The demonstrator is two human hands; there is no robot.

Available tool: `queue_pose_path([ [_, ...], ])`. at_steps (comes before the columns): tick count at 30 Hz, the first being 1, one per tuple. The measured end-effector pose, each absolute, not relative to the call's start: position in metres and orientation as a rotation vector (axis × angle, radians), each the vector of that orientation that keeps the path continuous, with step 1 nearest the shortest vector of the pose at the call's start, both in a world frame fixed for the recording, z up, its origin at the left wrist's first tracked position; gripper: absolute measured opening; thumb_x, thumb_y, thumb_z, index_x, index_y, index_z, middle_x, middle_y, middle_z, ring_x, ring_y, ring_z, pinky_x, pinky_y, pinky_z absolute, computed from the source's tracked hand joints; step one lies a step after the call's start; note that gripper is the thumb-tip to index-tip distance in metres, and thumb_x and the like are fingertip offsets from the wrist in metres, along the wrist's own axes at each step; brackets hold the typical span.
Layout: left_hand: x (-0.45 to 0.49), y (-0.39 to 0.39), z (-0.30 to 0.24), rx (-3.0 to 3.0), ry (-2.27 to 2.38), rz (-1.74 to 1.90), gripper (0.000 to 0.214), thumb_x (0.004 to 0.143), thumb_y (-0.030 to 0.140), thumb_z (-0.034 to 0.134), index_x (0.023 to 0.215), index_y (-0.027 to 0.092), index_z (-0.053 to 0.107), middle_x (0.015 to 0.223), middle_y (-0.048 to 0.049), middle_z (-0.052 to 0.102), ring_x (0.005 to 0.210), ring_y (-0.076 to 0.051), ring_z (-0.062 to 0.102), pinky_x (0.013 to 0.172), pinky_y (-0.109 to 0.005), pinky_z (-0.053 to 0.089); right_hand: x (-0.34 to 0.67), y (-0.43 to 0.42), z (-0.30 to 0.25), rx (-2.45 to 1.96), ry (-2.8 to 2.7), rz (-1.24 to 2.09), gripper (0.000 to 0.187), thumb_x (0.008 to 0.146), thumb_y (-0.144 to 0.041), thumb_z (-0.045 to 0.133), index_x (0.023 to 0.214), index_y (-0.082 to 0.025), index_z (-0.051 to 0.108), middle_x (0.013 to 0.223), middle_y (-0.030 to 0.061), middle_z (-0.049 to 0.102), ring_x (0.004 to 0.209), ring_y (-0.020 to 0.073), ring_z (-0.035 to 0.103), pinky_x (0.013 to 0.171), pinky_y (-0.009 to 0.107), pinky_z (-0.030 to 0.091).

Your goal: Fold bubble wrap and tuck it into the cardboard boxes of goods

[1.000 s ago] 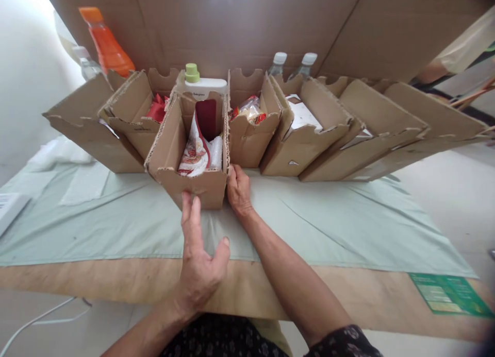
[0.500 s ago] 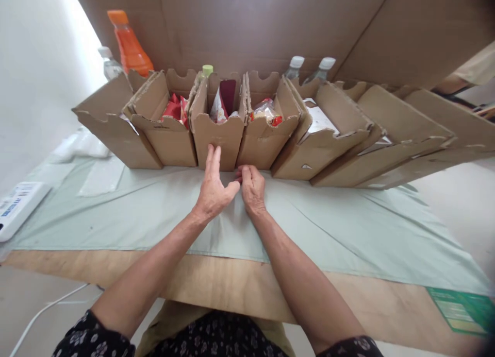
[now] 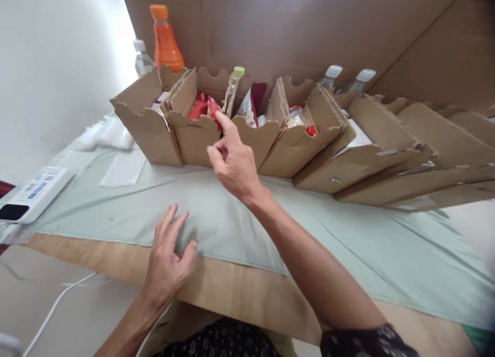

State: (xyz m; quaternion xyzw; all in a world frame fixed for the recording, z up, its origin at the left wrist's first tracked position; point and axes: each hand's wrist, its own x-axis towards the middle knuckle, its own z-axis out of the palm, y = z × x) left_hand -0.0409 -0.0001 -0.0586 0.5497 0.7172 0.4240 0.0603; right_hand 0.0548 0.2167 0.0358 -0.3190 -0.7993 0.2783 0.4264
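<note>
My right hand [image 3: 236,164] is raised in front of the cardboard boxes, index finger stretched out and thumb apart, holding nothing. Its fingertip overlaps the edge of a red packet [image 3: 198,107] in the second box [image 3: 193,135] from the left; I cannot tell whether they touch. Over the near part of the cloth, my left hand [image 3: 169,251] hovers with spread fingers and nothing in it. The neighbouring box [image 3: 257,140] holds a white and dark red packet [image 3: 251,107]. Further right, another box [image 3: 296,151] contains a clear-wrapped packet [image 3: 297,117].
Behind the boxes stand an orange bottle [image 3: 167,43] and several clear bottles with pale caps. A tall cardboard panel [image 3: 270,32] closes off the back. Bubble wrap [image 3: 122,166] and a white power-bank-like device [image 3: 36,194] lie on the left of the green cloth [image 3: 216,218].
My right hand has risen from the cloth to the red packet's box. My left hand has drawn back from the middle box towards the table's front edge. The view has swung left.
</note>
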Motion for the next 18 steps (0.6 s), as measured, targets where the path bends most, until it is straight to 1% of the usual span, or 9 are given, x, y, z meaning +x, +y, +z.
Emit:
queue_pose_path([
  [1,-0.045,-0.006,-0.066,1.689,2.2,1.31,0.045,0.094,0.022,0.061,0.139,0.021,0.062,0.158,-0.0192,0.052,0.152,-0.04,0.045,0.119,-0.065,0.044,0.041,0.225,0.044,-0.824,-2.043,0.654,0.053,0.091,-0.021,0.057,0.143,-0.026,0.055,0.078,-0.0033,0.07,0.069,0.0177,0.062,0.082,0.035,0.053],
  [3,-0.048,-0.011,-0.078,1.719,2.203,1.369,0.042,0.094,0.021,0.061,0.136,0.02,0.064,0.154,-0.0196,0.056,0.152,-0.039,0.045,0.121,-0.065,0.042,0.02,0.239,0.056,-0.894,-2.092,0.612,0.035,0.093,-0.019,0.057,0.126,-0.025,0.065,0.077,-0.0017,0.071,0.072,0.0185,0.064,0.083,0.035,0.053],
  [5,-0.047,-0.013,-0.083,1.651,2.176,1.444,0.046,0.094,0.022,0.062,0.14,0.021,0.061,0.154,-0.018,0.057,0.152,-0.037,0.045,0.124,-0.063,0.039,0.011,0.24,0.061,-0.95,-2.101,0.618,0.02,0.097,-0.018,0.054,0.108,-0.023,0.07,0.079,-0.0001,0.072,0.073,0.0179,0.066,0.08,0.032,0.052],
  [6,-0.046,-0.013,-0.083,1.561,2.158,1.494,0.051,0.094,0.023,0.063,0.145,0.022,0.058,0.155,-0.017,0.055,0.152,-0.036,0.045,0.125,-0.061,0.037,0.012,0.234,0.062,-0.96,-2.101,0.637,0.019,0.099,-0.018,0.052,0.102,-0.022,0.07,0.079,0.0001,0.072,0.073,0.0171,0.066,0.078,0.03,0.051],
  [8,-0.045,-0.015,-0.082,1.299,2.094,1.62,0.059,0.096,0.027,0.064,0.153,0.025,0.05,0.16,-0.015,0.051,0.152,-0.034,0.045,0.128,-0.058,0.034,0.026,0.207,0.064,-0.936,-2.11,0.693,0.018,0.101,-0.019,0.052,0.1,-0.021,0.07,0.074,-0.0015,0.071,0.068,0.0152,0.066,0.072,0.027,0.049],
  [11,-0.046,-0.016,-0.081,0.963,1.92,1.836,0.063,0.098,0.031,0.065,0.157,0.027,0.044,0.166,-0.0133,0.044,0.155,-0.032,0.041,0.131,-0.054,0.031,0.07,0.148,0.066,-0.85,-2.121,0.779,0.013,0.1,-0.019,0.056,0.099,-0.021,0.068,0.069,-0.0049,0.07,0.063,0.0118,0.066,0.067,0.023,0.048],
  [14,-0.049,-0.016,-0.082,0.953,1.806,1.966,0.067,0.094,0.03,0.07,0.156,0.027,0.045,0.166,-0.014,0.043,0.158,-0.03,0.036,0.132,-0.05,0.027,0.134,0.096,0.073,-0.825,-2.132,0.849,0.01,0.099,-0.018,0.06,0.101,-0.022,0.069,0.073,-0.0046,0.073,0.064,0.0101,0.069,0.064,0.02,0.05],
  [16,-0.047,-0.017,-0.081,1.015,1.798,1.949,0.07,0.091,0.029,0.073,0.155,0.027,0.045,0.166,-0.0138,0.042,0.159,-0.03,0.035,0.132,-0.05,0.027,0.182,0.077,0.075,-0.864,-2.115,0.855,0.009,0.096,-0.021,0.067,0.102,-0.025,0.072,0.081,-0.0029,0.076,0.069,0.011,0.072,0.066,0.02,0.053],
  [18,-0.039,-0.022,-0.08,1.042,1.808,1.867,0.075,0.089,0.03,0.075,0.157,0.028,0.043,0.167,-0.0135,0.042,0.158,-0.032,0.036,0.132,-0.051,0.028,0.228,0.071,0.075,-1.004,-1.956,0.832,0.01,0.093,-0.024,0.072,0.102,-0.028,0.075,0.084,-0.0013,0.075,0.07,0.0121,0.071,0.064,0.021,0.053],
])
